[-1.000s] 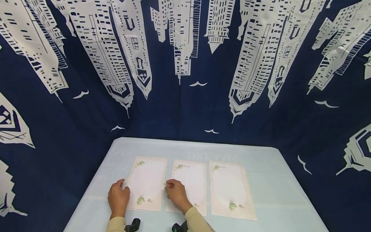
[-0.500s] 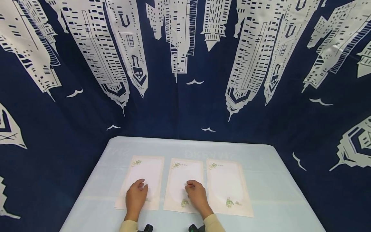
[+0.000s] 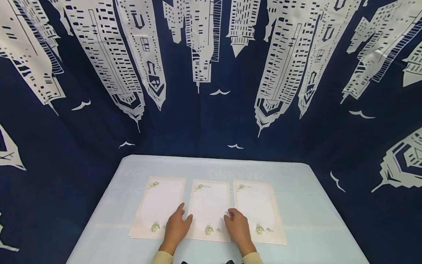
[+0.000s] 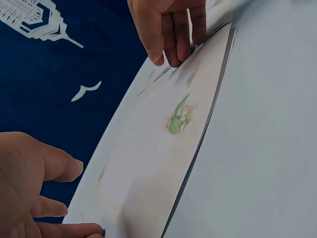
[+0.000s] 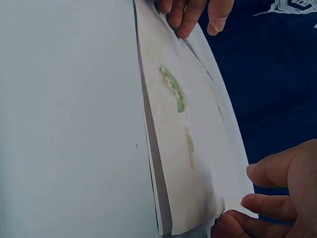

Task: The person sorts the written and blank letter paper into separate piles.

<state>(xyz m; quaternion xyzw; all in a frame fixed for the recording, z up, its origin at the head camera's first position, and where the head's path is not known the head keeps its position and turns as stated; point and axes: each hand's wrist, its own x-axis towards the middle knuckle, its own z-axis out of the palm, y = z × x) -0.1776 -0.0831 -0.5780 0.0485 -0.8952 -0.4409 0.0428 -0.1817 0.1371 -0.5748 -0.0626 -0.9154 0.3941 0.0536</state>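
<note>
Between my two hands lies the middle sheet of letter paper (image 3: 210, 205), pale pink with green floral prints. My left hand (image 3: 176, 227) is at its left edge, thumb and fingers spread and relaxed; in the left wrist view its lower fingertips (image 4: 94, 229) reach the paper's edge. At the opposite edge, my right hand (image 3: 240, 226) touches the paper with loosely bent fingers, its fingertips (image 5: 228, 220) by the corner in the right wrist view. A dark gap under the near edge shows more than one layer there (image 5: 156, 148).
A similar sheet (image 3: 159, 203) lies to the left, partly under my left hand, and another sheet (image 3: 255, 205) to the right, partly behind my right hand. All rest on a white-covered table (image 3: 316, 220). A navy curtain with white buildings (image 3: 201, 121) hangs behind.
Both hands have moved right: the left from the left sheet's outer edge across it to the middle sheet's left edge, the right across the middle sheet to its right edge. The view shifts slightly.
</note>
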